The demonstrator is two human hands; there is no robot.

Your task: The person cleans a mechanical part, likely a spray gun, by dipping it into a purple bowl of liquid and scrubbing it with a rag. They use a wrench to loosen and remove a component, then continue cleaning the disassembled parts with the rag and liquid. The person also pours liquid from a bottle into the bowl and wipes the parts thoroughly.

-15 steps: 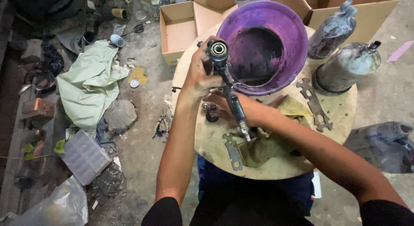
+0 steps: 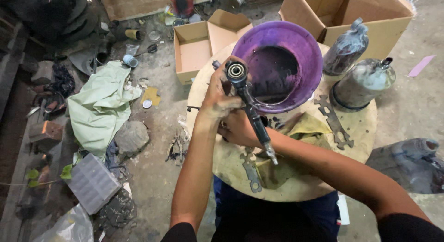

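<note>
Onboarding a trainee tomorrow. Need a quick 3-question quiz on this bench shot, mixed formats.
1. True or false: the left hand grips the spray gun near its round head end.
2. Multiple choice: the purple basin sits where? A) on the floor, B) on the round table, C) inside the open cardboard box.
3. Fill in: the flat metal wrench right of the yellow rag lies on the ____.

Key
1. True.
2. B.
3. Table. The right hand works under the gun, partly hidden.
</note>
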